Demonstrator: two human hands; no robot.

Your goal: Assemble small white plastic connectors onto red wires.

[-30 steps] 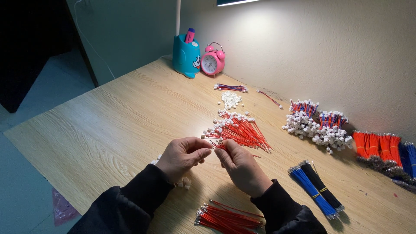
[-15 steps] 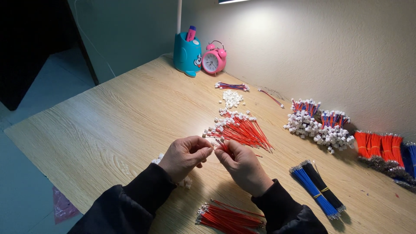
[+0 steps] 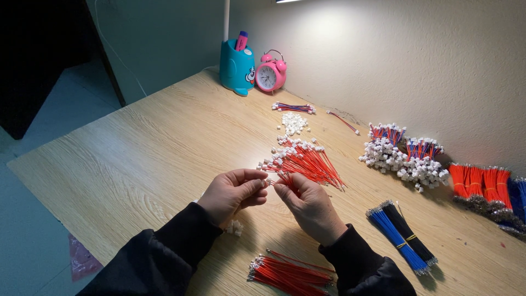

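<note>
Over on the far left of the pale wooden desk [image 3: 137,159] nothing has budged, and honestly not much has changed anywhere in the last second: both hands sit in pretty much the same spot above the middle of the desk, so whatever is happening is tiny fingertip work, not a reach for anything new. Left hand [image 3: 233,193] has its fingers curled in and pinched on something small and white, looks like a little plastic connector housing [image 3: 268,181], though it's too small for me to swear to it. Just under that wrist there's a small clump of white connector pieces [image 3: 234,227] on the desk. Right hand [image 3: 309,204] meets the left one fingertip to fingertip, pinching a thin red wire [image 3: 286,180] whose end points at that white piece, so I'd guess the wire is still being seated. Right behind the hands lies the fanned pile of red wires with white connectors [image 3: 304,160], and near the person's sleeves is a loose bundle of bare red wires [image 3: 287,271]. Further right: a banded bundle of blue and black wires [image 3: 402,242], a heap of white-plugged wire sets [image 3: 405,159], then orange-red wire bundles [image 3: 482,183] by the wall.
</note>
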